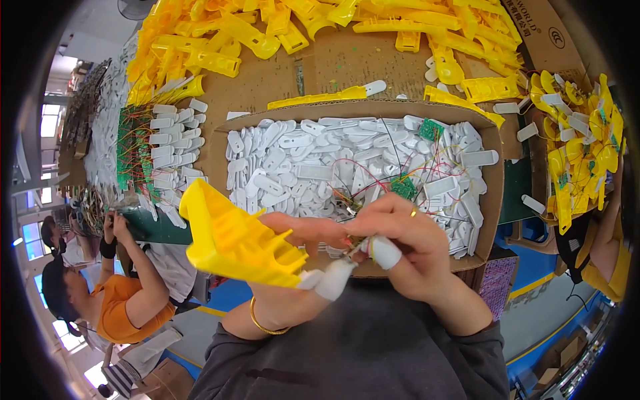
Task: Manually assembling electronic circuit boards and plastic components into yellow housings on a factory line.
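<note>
A yellow plastic housing (230, 243) with ribs inside rests tilted in my left hand (293, 301), whose fingers are closed around its right end. My right hand (415, 250) is pinched close to the left fingertips, at thin wires and a small piece that I cannot make out. White covers wrap both thumbs. Just beyond the right fingers, a green circuit board (402, 187) with red and dark wires lies over white plastic pieces (293, 157). These pieces fill a cardboard box (492, 193) in front of me.
Yellow housings (287, 27) are heaped at the back. Wired green boards (125, 147) and white pieces are laid out left of the box. More yellow housings (573, 160) with boards and white pieces are piled at right. One person (127, 293) works at left; another's arm (607, 227) shows at right.
</note>
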Tool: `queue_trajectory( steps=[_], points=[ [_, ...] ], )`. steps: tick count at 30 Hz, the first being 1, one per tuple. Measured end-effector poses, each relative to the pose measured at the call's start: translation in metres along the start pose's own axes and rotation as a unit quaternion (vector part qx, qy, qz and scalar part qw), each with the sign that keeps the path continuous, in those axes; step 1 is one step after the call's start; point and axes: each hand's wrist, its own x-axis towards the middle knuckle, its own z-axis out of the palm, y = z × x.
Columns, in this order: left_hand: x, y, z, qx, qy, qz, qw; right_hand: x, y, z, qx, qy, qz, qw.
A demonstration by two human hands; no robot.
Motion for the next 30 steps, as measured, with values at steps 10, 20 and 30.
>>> queue_trajectory(
  steps=[10, 20, 30],
  points=[
    [-0.019, -0.027, -0.003, -0.144, 0.059, -0.141, 0.978, -0.009, 0.014, 0.004, -0.206, -0.022, -0.065, 0.976],
    [-0.01, -0.03, 0.008, -0.138, 0.147, -0.21, 0.957, -0.013, 0.004, 0.004, -0.284, 0.0, 0.049, 0.958],
    [-0.013, -0.034, -0.009, -0.474, 0.095, -0.265, 0.834, -0.014, 0.002, -0.004, -0.216, -0.037, -0.095, 0.971]
  ],
)
